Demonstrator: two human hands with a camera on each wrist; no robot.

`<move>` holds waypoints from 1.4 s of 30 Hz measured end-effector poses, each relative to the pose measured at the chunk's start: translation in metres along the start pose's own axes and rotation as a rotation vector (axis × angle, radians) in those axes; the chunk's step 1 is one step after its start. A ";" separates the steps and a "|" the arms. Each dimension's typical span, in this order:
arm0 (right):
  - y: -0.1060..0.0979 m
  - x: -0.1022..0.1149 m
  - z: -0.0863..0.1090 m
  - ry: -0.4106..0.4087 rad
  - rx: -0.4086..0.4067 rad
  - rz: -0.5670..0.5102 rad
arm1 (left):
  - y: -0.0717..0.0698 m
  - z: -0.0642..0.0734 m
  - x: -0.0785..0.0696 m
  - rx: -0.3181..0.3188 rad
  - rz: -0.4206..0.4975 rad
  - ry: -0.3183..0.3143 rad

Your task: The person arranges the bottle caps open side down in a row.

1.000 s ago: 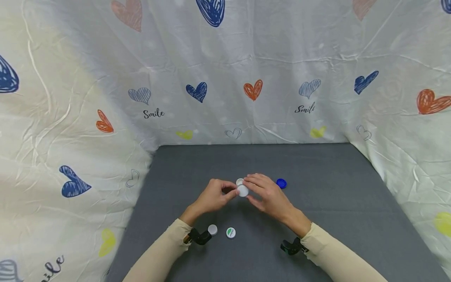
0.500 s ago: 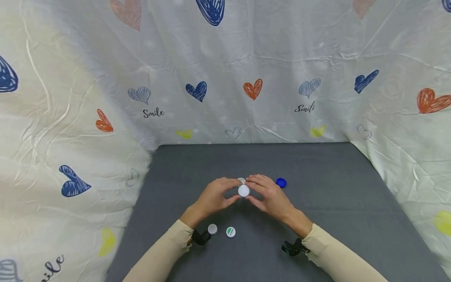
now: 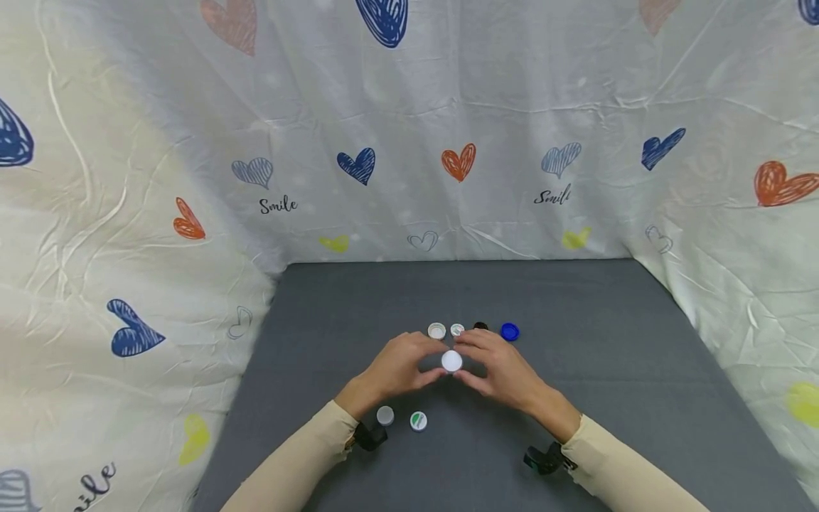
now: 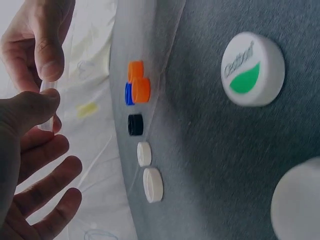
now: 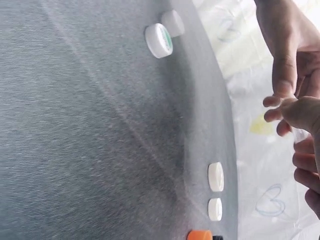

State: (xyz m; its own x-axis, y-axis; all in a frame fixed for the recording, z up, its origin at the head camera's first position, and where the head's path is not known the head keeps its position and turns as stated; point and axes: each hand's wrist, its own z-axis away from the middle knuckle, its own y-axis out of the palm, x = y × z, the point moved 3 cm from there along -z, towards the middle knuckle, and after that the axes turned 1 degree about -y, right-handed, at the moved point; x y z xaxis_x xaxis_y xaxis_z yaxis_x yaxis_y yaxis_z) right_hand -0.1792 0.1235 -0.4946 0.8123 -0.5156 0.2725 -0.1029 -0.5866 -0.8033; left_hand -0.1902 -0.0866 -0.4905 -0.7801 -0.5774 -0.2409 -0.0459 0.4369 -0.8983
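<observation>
A white bottle cap point(image 3: 451, 361) is held up between both hands, its flat round face toward the head camera. The left hand point(image 3: 399, 365) pinches it from the left with thumb and fingertips. From the right, the right hand point(image 3: 505, 370) grips it in the same way. Seen edge-on in the left wrist view, the cap point(image 4: 47, 106) looks translucent, and the thumbs cover part of it. Just beyond the hands, a larger white cap point(image 3: 436, 331), a smaller white cap point(image 3: 457, 330), a black cap point(image 3: 480, 326) and a blue cap point(image 3: 510, 332) lie in a row.
Nearer the person lie a plain white cap point(image 3: 385, 416) and a white cap with a green leaf print point(image 3: 419, 421). Two orange caps point(image 4: 141, 90) show in the left wrist view; the right hand hides them from the head camera. Heart-printed cloth point(image 3: 409, 206) surrounds the grey table point(image 3: 576, 299).
Both hands have moved slightly toward the person and to the right with the cap. The smaller white cap and the black cap have come into the head view from behind the right hand.
</observation>
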 end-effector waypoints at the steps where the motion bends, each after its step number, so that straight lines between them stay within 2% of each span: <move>1: -0.001 0.001 0.002 0.001 0.014 0.002 | 0.002 0.000 -0.002 0.013 -0.010 0.008; 12: 0.005 0.009 0.028 -0.007 0.113 0.006 | 0.022 0.006 -0.026 0.099 -0.087 0.065; 19: 0.016 0.015 0.044 -0.007 0.128 0.020 | 0.037 0.012 -0.035 0.181 -0.165 0.065; 29: 0.037 0.020 0.064 0.017 0.169 0.007 | 0.057 0.019 -0.044 0.314 -0.262 0.106; 35: 0.042 0.022 0.069 0.040 0.191 0.012 | 0.063 0.022 -0.049 0.325 -0.359 0.179; 42: 0.044 0.022 0.071 0.057 0.222 0.037 | 0.064 0.022 -0.054 0.329 -0.444 0.203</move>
State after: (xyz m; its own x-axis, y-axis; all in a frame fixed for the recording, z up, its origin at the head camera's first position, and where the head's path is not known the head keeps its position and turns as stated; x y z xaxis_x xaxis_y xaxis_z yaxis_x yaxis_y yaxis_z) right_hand -0.1246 0.1306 -0.5619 0.7762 -0.5722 0.2647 0.0019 -0.4177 -0.9086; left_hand -0.1371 -0.0426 -0.5432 -0.8358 -0.4984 0.2301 -0.2246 -0.0719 -0.9718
